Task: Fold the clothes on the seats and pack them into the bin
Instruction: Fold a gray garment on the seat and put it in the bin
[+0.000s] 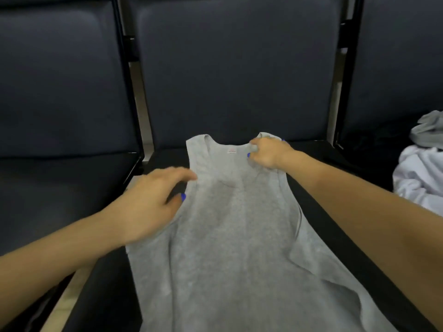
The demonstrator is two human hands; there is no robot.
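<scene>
Grey tank top (239,236) flat on middle seat (318,188), neck away. Left hand (148,204) nearer, fingers loosely extended at armhole edge (blurred). Right hand (267,153) farther, fingers pinching right strap. More clothes (419,178) on right-hand seat.

Grey tank top (235,224) spread flat on the centre dark seat (239,80), right hand (268,153) gripping its right shoulder strap, left hand (153,202) fingers extended at its left armhole edge, white and grey clothes (422,173) heaped at right edge of frame

A grey sleeveless top (239,236) lies spread flat, neck away, on the dark middle seat (335,212), slightly wrinkled
</scene>
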